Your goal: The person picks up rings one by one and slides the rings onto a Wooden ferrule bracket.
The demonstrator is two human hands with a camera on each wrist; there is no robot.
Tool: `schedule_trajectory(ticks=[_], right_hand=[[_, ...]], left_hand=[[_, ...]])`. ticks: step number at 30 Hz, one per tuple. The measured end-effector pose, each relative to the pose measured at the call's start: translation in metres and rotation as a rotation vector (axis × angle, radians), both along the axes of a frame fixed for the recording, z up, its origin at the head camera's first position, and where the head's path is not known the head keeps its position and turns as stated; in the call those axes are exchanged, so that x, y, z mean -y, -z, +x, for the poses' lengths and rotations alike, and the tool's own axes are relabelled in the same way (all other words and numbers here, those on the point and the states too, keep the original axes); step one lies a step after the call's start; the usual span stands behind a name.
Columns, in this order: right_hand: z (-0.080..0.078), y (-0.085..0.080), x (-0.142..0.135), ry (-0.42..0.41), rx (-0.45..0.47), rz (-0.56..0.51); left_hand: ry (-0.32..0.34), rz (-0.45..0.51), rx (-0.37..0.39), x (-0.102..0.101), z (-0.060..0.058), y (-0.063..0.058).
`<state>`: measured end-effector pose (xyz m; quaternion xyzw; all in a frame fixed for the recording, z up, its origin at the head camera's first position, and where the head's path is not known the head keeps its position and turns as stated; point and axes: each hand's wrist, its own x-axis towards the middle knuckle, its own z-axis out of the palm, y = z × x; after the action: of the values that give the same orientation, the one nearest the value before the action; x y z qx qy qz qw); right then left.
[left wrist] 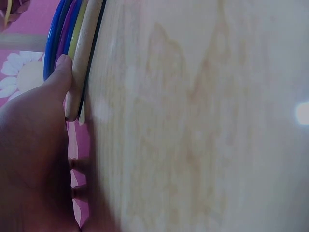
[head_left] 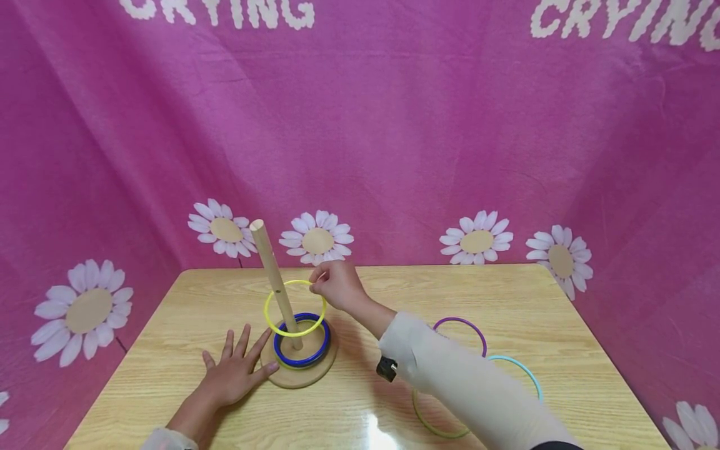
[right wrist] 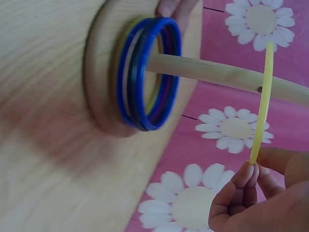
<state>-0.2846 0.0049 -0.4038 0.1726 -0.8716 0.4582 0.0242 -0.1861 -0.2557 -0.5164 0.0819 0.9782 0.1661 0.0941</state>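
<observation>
A yellow ring point(head_left: 267, 315) circles the upright wooden peg point(head_left: 272, 269) partway up, above the stack. My right hand point(head_left: 339, 286) pinches that ring at its far right edge between thumb and fingers, as the right wrist view also shows. Around the foot of the peg lies a stack of rings point(right wrist: 126, 77), blue on top, with purple and yellow ones among them. Beneath them is the round wooden base point(head_left: 298, 379). My left hand point(head_left: 229, 375) has its fingers spread at the base's left side; its thumb point(left wrist: 62, 72) touches the base's edge in the left wrist view.
On the wooden table point(head_left: 382, 350) to the right lie a purple ring point(head_left: 478, 331), a light blue ring point(head_left: 529, 372) and a yellow-green ring point(head_left: 427, 425), partly hidden under my right forearm. A pink cloth point(head_left: 394, 156) with daisies hangs behind and beside the table.
</observation>
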Motion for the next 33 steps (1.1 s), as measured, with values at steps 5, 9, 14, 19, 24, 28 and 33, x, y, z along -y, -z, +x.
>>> schedule_trajectory(ticks=[5, 9, 14, 19, 24, 28, 33], right_hand=[[0.002, 0.016, -0.002, 0.032, 0.034, 0.028], [0.003, 0.027, -0.003, 0.046, 0.076, 0.038], [0.004, 0.044, -0.004, 0.062, 0.108, 0.032], [0.01, 0.057, -0.003, 0.094, 0.132, 0.015], [0.015, 0.067, -0.002, 0.117, 0.14, 0.014], [0.018, 0.071, 0.0, 0.123, 0.134, 0.02], [0.019, 0.073, 0.0, 0.126, 0.13, 0.016]], left_hand=[[-0.004, 0.005, 0.014, 0.0, -0.001, 0.0], [-0.001, 0.003, 0.014, 0.0, -0.001, -0.001], [0.0, 0.009, 0.004, 0.001, -0.001, -0.001], [0.001, 0.017, -0.006, 0.002, -0.002, 0.002], [0.007, 0.023, -0.042, 0.003, -0.002, 0.006], [0.012, 0.032, -0.084, 0.003, 0.0, 0.007], [0.01, 0.038, -0.097, 0.002, 0.001, 0.006]])
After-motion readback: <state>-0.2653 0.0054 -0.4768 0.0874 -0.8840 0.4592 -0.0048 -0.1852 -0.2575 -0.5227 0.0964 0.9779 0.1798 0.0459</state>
